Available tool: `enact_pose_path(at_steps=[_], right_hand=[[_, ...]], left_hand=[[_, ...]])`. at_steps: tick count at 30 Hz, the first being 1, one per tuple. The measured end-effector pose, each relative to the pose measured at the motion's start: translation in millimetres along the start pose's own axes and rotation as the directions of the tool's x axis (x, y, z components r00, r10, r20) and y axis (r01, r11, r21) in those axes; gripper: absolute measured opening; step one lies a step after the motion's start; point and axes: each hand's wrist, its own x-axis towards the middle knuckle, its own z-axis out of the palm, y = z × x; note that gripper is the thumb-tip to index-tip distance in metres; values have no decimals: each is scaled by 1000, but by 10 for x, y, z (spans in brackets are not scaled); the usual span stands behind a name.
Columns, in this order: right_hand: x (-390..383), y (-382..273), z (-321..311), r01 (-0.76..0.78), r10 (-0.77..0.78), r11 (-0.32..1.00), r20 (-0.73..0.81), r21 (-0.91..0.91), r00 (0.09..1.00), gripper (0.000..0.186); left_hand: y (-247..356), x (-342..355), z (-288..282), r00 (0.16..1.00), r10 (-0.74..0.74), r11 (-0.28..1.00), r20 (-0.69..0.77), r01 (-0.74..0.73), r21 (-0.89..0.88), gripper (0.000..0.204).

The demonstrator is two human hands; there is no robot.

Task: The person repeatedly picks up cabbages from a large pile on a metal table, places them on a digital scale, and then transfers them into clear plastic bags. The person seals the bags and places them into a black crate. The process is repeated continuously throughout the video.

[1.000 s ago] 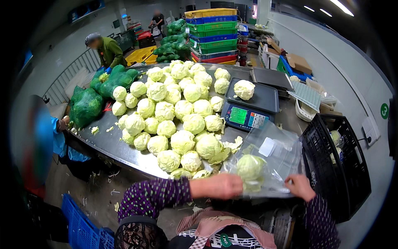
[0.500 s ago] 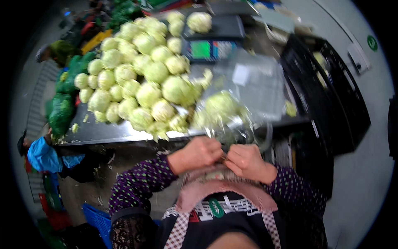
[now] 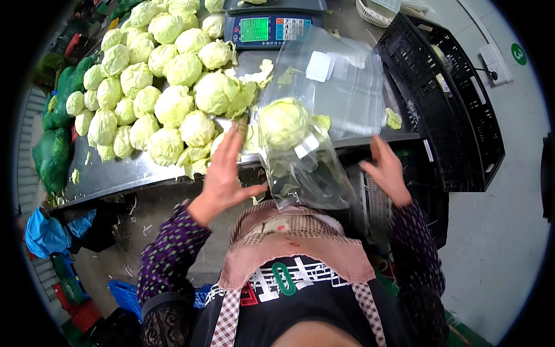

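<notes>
A pale green cabbage (image 3: pixel 283 118) lies inside a clear plastic bag (image 3: pixel 312 179) at the table's front edge, the bag's empty end draping down toward the apron. My left hand (image 3: pixel 225 173) is open, fingers spread, just left of the bag and nearest the cabbage heap (image 3: pixel 172 107); whether its fingertips touch anything is unclear. My right hand (image 3: pixel 386 170) is open and holds nothing, right of the bag. Flat clear bags (image 3: pixel 352 98) with white labels lie beyond it on the metal table (image 3: pixel 104 185).
A digital scale (image 3: pixel 272 29) stands at the back. A black crate (image 3: pixel 462 115) is on the right, a white basket (image 3: pixel 373 14) behind. Green mesh sacks (image 3: pixel 52 156) line the left end. A person in blue (image 3: pixel 43 231) is at the left; a blue crate (image 3: pixel 124 298) sits below.
Both hands came together low at the bag and have now parted and opened, moving outward either side of it. The view has tilted further down, so the table's contents sit higher in the picture.
</notes>
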Motion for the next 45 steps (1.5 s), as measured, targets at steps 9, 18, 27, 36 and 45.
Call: enact_pose_path(at_steps=[9, 18, 27, 36, 45], right_hand=[[1010, -408, 486, -225, -135, 662, 408, 716, 903, 16], [1027, -904, 94, 67, -132, 945, 187, 321, 973, 38], [1737, -772, 540, -348, 449, 687, 4, 637, 893, 21], [1053, 6, 1382, -264, 281, 863, 27, 430, 959, 34], [1340, -596, 143, 465, -404, 852, -264, 240, 876, 59]], left_hand=[[-42, 116, 602, 623, -749, 183, 227, 523, -832, 40], [-439, 712, 687, 467, -720, -234, 513, 532, -814, 53], [-654, 927, 786, 390, -710, -212, 587, 677, -705, 53], [-724, 742, 1281, 585, -745, 347, 320, 750, -563, 32], [-326, 1281, 833, 536, -558, -380, 634, 514, -769, 49]])
